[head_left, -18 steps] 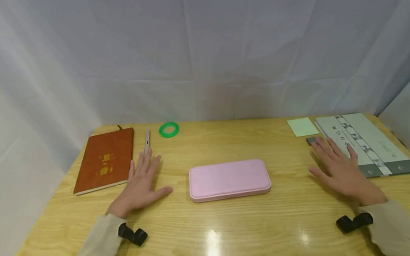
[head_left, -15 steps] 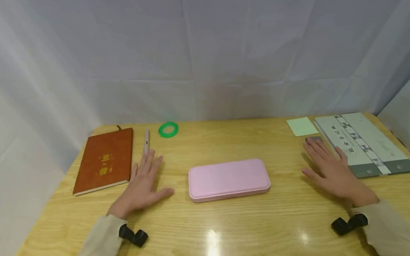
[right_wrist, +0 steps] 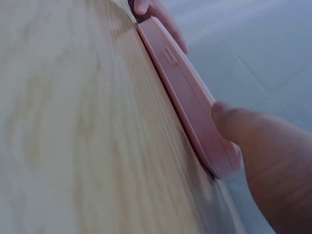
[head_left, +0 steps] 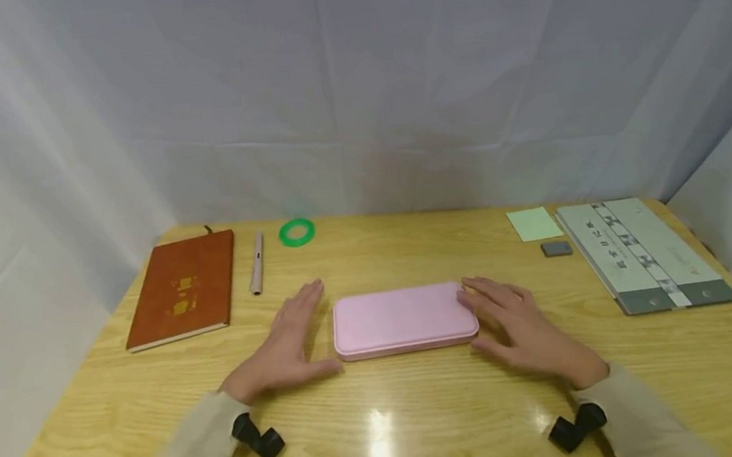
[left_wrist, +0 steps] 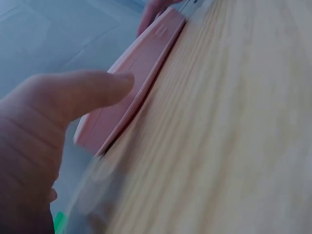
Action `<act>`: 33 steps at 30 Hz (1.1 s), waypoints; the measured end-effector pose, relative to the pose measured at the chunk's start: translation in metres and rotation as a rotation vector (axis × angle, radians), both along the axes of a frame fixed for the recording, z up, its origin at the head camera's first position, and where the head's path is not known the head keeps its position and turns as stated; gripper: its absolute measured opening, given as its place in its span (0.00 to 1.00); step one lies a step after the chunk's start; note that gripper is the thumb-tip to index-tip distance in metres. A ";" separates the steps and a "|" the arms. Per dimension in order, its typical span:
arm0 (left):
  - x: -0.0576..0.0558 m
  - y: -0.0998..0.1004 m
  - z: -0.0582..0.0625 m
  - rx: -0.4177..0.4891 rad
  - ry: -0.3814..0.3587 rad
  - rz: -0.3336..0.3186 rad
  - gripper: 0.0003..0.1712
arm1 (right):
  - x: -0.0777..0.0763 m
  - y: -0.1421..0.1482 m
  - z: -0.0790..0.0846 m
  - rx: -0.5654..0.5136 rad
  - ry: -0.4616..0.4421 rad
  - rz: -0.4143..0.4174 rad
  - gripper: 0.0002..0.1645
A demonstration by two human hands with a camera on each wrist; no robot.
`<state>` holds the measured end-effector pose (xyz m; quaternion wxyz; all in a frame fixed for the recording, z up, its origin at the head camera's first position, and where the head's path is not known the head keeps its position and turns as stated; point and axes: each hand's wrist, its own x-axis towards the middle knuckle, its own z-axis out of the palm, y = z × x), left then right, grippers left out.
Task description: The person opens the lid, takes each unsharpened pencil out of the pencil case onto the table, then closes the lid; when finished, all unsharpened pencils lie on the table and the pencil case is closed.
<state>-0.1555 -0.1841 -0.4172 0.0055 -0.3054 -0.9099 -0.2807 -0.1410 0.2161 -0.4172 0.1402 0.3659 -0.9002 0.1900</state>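
Observation:
A pink rectangular case (head_left: pixel 402 319) with rounded corners lies flat at the middle of the wooden table. My left hand (head_left: pixel 288 346) is just off its left end, fingers straight and thumb spread toward the near corner. At the other end, my right hand (head_left: pixel 522 327) has its fingertips over the far right corner and its thumb by the near one. In the left wrist view, the left thumb (left_wrist: pixel 100 92) overlaps the side of the case. From the right wrist, the right thumb (right_wrist: pixel 234 119) shows against the case's upper edge. A small latch (right_wrist: pixel 169 55) marks its long side.
On the left lie a brown notebook (head_left: pixel 183 286), a pen (head_left: pixel 257 262) and a green ring (head_left: pixel 297 232). On the right are a pale green sticky-note pad (head_left: pixel 535 224), a small grey block (head_left: pixel 556 249) and a grey-green book (head_left: pixel 642 253). A white curtain (head_left: pixel 387 90) hangs behind.
Both hands have moved inward to the ends of the pink case, the right one farther. The pen and the grey block, partly covered before, now show fully. The case lies in the same place.

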 end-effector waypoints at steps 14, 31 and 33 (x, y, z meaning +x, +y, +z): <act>0.001 0.024 -0.006 0.041 0.106 0.092 0.57 | 0.001 -0.023 -0.002 0.010 0.050 -0.024 0.30; -0.001 0.028 -0.005 0.236 -0.028 0.116 0.44 | -0.004 -0.066 0.018 0.011 0.271 0.021 0.23; -0.001 0.029 -0.005 0.267 -0.042 0.109 0.43 | -0.005 -0.069 0.020 0.031 0.299 0.023 0.21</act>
